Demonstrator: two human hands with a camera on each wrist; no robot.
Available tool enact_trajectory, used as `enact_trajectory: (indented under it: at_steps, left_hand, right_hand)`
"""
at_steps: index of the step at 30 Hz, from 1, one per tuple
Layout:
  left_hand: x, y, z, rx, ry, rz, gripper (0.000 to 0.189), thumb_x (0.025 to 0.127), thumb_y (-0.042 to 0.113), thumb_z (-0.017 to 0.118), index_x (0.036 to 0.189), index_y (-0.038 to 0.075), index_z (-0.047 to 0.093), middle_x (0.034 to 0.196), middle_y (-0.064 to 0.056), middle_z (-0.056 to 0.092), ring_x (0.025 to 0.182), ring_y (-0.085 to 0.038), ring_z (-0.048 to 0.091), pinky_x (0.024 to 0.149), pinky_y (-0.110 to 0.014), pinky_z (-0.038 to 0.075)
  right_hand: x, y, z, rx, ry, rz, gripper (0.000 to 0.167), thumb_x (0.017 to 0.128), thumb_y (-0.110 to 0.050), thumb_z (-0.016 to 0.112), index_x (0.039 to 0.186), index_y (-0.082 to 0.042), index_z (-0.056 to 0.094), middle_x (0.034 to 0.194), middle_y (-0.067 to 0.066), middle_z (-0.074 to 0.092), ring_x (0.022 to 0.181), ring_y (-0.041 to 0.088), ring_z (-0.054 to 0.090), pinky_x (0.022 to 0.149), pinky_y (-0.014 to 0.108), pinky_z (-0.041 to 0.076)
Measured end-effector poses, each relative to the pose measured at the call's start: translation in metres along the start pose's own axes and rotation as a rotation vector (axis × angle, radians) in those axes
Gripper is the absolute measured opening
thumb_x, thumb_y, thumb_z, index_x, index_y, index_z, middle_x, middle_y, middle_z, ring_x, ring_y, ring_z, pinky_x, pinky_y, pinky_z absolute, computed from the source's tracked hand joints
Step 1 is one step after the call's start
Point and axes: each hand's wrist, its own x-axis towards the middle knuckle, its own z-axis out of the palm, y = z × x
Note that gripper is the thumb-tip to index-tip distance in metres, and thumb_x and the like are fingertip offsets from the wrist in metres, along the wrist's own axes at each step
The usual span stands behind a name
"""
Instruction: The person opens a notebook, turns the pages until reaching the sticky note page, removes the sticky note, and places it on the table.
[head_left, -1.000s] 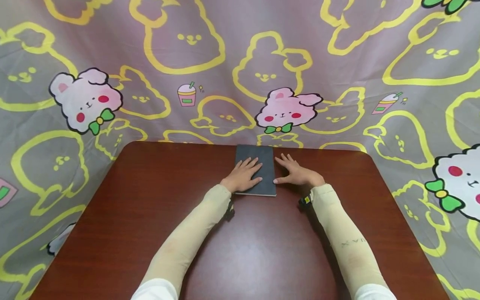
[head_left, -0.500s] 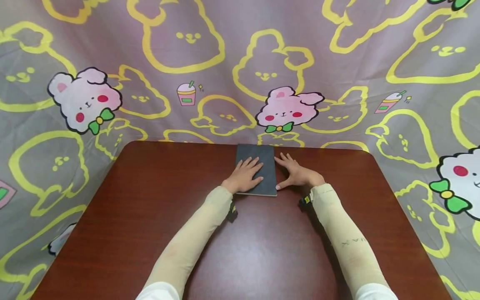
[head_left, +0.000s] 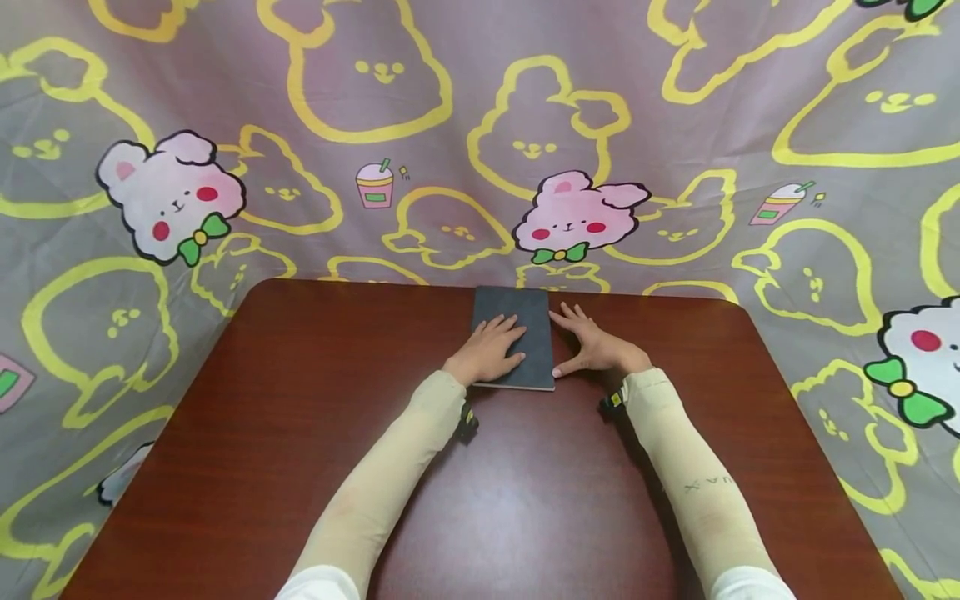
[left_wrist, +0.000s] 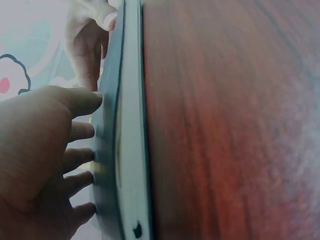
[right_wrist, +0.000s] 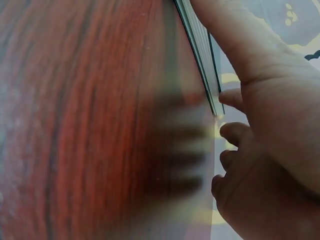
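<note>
A dark grey hardcover notebook (head_left: 534,333) lies closed on the table near its far edge. My left hand (head_left: 489,350) rests on the cover with fingers spread, and in the left wrist view its fingertips (left_wrist: 86,180) touch the cover above the pale page edges (left_wrist: 132,125). My right hand (head_left: 592,346) is at the notebook's right side, thumb near the close right corner and index finger farther up that edge. In the right wrist view the right hand (right_wrist: 270,120) stands beside the page block, its fingers partly bent and holding nothing.
The reddish-brown wooden table (head_left: 315,400) has rounded far corners. A patterned cloth curtain (head_left: 442,108) with cartoon rabbits hangs right behind and along both sides of it. A black wrist camera (head_left: 467,423) sits under the left wrist, another (head_left: 612,403) under the right.
My right thumb has moved slightly toward the notebook's near right corner. The left hand and the notebook stay in place; the view shifts a little.
</note>
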Motion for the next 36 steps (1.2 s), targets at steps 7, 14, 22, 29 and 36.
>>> enact_trajectory:
  at_steps: [7, 14, 22, 29, 36]
  left_hand:
    - [0.000, 0.003, -0.003, 0.005, 0.004, 0.009, 0.058, 0.106, 0.040, 0.051, 0.156, 0.013, 0.042, 0.167, -0.012, 0.028, 0.155, -0.031, 0.023, 0.125, -0.049, 0.021]
    - [0.001, 0.004, -0.007, 0.020, 0.029, 0.031, 0.057, 0.106, 0.037, 0.053, 0.155, 0.011, 0.043, 0.165, -0.014, 0.032, 0.154, -0.032, 0.027, 0.125, -0.044, 0.023]
    - [-0.001, 0.005, -0.011, 0.021, 0.042, 0.031, 0.056, 0.106, 0.036, 0.053, 0.155, 0.010, 0.043, 0.164, -0.014, 0.032, 0.153, -0.031, 0.028, 0.125, -0.043, 0.023]
    - [-0.001, 0.007, -0.014, 0.053, 0.054, 0.028, 0.056, 0.106, 0.037, 0.053, 0.155, 0.011, 0.044, 0.164, -0.014, 0.033, 0.153, -0.030, 0.029, 0.125, -0.042, 0.023]
    - [-0.001, 0.015, -0.018, 0.098, 0.092, 0.058, 0.055, 0.105, 0.037, 0.054, 0.153, 0.012, 0.047, 0.163, -0.014, 0.036, 0.151, -0.031, 0.033, 0.123, -0.047, 0.027]
  right_hand:
    - [-0.001, 0.002, 0.000, 0.013, -0.003, -0.011, 0.121, 0.074, -0.043, 0.091, 0.165, -0.014, 0.016, 0.171, 0.018, -0.005, 0.155, 0.043, -0.016, 0.117, 0.074, 0.012]
    - [-0.001, 0.003, -0.001, 0.005, 0.003, 0.012, 0.120, 0.076, -0.042, 0.090, 0.165, -0.014, 0.014, 0.171, 0.016, -0.006, 0.155, 0.042, -0.015, 0.117, 0.074, 0.012]
    - [-0.002, 0.003, -0.005, 0.043, 0.010, -0.010, 0.121, 0.075, -0.040, 0.091, 0.165, -0.018, 0.014, 0.172, 0.014, -0.005, 0.155, 0.041, -0.016, 0.118, 0.071, 0.015]
    - [-0.001, -0.001, -0.011, 0.054, 0.017, -0.029, 0.120, 0.075, -0.039, 0.091, 0.165, -0.020, 0.013, 0.172, 0.012, -0.005, 0.155, 0.041, -0.015, 0.117, 0.072, 0.014]
    - [-0.001, -0.008, -0.016, 0.051, 0.039, -0.067, 0.120, 0.075, -0.038, 0.091, 0.165, -0.020, 0.013, 0.171, 0.015, -0.006, 0.155, 0.040, -0.016, 0.116, 0.075, 0.015]
